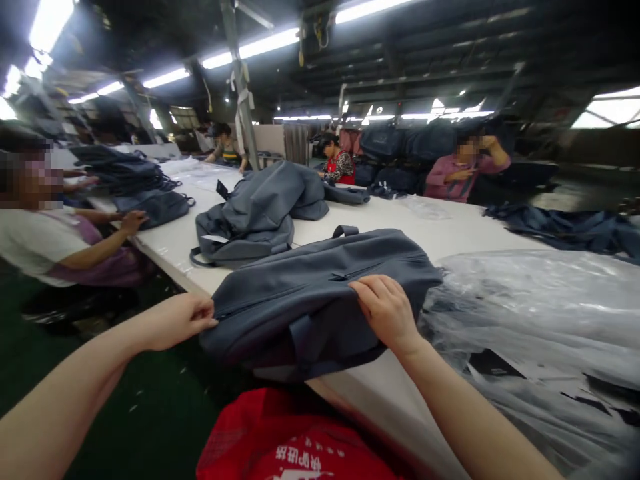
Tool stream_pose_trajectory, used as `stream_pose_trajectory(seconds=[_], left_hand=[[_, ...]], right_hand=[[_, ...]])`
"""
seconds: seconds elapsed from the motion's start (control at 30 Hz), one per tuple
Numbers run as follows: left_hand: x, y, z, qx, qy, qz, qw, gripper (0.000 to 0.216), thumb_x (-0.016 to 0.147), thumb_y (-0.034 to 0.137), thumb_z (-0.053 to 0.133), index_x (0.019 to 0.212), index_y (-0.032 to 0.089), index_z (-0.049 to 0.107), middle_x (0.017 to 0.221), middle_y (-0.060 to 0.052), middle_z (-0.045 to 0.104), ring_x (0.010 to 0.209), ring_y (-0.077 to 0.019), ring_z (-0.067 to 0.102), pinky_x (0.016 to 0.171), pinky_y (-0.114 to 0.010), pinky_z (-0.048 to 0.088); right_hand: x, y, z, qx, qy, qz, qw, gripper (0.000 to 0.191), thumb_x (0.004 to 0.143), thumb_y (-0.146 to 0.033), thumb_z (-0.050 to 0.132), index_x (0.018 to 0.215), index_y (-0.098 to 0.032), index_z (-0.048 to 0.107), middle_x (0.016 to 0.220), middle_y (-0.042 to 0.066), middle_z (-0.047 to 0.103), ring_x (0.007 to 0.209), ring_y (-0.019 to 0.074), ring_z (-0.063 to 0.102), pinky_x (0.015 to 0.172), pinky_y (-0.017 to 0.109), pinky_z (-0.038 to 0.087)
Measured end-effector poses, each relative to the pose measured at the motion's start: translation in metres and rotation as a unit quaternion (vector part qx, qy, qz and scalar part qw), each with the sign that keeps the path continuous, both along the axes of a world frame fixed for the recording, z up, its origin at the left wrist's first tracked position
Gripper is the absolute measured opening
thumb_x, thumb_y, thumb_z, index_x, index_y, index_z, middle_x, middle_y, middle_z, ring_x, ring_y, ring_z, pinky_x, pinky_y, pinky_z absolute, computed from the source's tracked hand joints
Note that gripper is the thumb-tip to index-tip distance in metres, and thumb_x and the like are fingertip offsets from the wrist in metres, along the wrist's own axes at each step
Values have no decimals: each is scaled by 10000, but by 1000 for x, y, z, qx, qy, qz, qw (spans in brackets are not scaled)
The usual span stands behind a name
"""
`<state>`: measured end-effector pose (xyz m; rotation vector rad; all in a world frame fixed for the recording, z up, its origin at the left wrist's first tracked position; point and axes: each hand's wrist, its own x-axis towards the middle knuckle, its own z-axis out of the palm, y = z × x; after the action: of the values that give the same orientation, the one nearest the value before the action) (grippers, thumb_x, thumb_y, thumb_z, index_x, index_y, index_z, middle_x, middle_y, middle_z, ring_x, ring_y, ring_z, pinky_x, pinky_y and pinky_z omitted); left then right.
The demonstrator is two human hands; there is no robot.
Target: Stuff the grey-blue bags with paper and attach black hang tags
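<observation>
Left hand: the left hand (177, 321) is closed in a pinch on the near left corner of the grey-blue bag (320, 293), fingertips at the seam.
Right hand: the right hand (387, 312) lies on top of the bag, fingers curled down and gripping the fabric just below the zip line.
Bag: lies flat between the two hands, overhanging the near edge of the worktop (450, 227); a carry loop stands up at its far side, beyond the right hand.
Surface: long white worktop running away from both hands to the far left; bare patches show beyond the bag.
Right of right hand: a heap of clear plastic film (540, 313), touching the bag's right end.
Beyond the hands: a second grey bag pile (260, 213), apart from the held bag; further left a dark stack (125, 170).
Far right: dark blue cloth (570, 230) on the worktop, well apart from the hands.
Left of left hand: a seated person (55, 233) with one hand on a bag; more people work at the far side.
Room: dim hall, dark roof beams, strip lights (260, 45) overhead, green floor (150, 413) below the left hand.
Near edge: red cloth (295, 440) below both hands.
</observation>
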<state>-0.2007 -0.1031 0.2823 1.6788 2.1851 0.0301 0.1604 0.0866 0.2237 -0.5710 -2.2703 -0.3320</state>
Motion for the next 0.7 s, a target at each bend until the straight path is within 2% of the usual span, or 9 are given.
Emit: stream_pose_trajectory(seconds=[0.1,0.17,0.27,0.37,0.43,0.5,0.57,0.67,0.7], left_hand=[[-30,-53,-39,-25,-71,122,990,355,814,538,464,706,203,514,562,24,520,523,-161,502,519,-256,362],[-34,-74,-61,-24,-95,165,981,370,840,544,427,763,199,536,580,14,548,524,-175,545,530,-270,417],[-20,-79,-73,150,-36,165,974,371,850,518,453,912,190,615,953,-85,670,872,-239,649,776,-330,517],[9,-55,-60,337,28,85,937,346,898,468,441,1001,233,673,1449,-80,423,1307,-273,433,1094,-411,370],[27,-29,-48,341,65,-1,938,328,925,409,426,983,265,715,1562,-18,251,1406,-290,290,1162,-460,264],[39,1,-44,308,108,-58,943,269,904,338,483,979,287,736,1603,20,133,1442,-324,198,1172,-498,227],[41,32,-46,292,156,-62,941,240,839,237,573,1015,283,730,1618,4,43,1453,-358,141,1166,-523,219],[32,72,-56,295,218,-12,930,436,744,128,650,1152,279,673,1619,-53,-60,1454,-394,106,1152,-568,203],[29,82,-59,301,227,4,926,481,736,124,657,1193,276,650,1616,-67,-80,1453,-402,99,1145,-581,205]], right_hand=[[-10,6,1,12,-3,4,1000,225,933,-156,489,1077,-186,658,1009,81,652,960,212,551,907,356,419],[-14,5,4,12,-6,10,1000,212,930,-157,492,1056,-191,659,985,75,652,936,211,553,889,360,427],[-16,-5,16,-27,-3,15,1000,218,905,-172,524,1088,-185,641,1009,84,640,953,221,555,905,381,440],[-22,-28,35,-82,-29,67,994,408,857,-233,591,1259,-177,551,1189,112,590,1093,245,527,982,404,430],[-31,-43,45,-95,-77,129,984,500,837,-262,620,1317,-192,499,1252,107,565,1145,244,503,1015,406,408],[-40,-54,47,-87,-119,148,978,489,827,-262,637,1294,-197,510,1139,95,610,1059,234,532,962,400,422],[-42,-60,42,-71,-142,125,979,352,821,-244,642,1163,-192,575,933,62,630,895,218,549,853,381,439],[-25,-65,25,-54,-153,124,979,29,837,-206,604,833,-209,576,729,13,573,727,180,503,747,338,421],[-16,-67,18,-54,-152,133,978,93,848,-189,578,766,-214,542,701,5,557,704,170,489,746,327,417]])
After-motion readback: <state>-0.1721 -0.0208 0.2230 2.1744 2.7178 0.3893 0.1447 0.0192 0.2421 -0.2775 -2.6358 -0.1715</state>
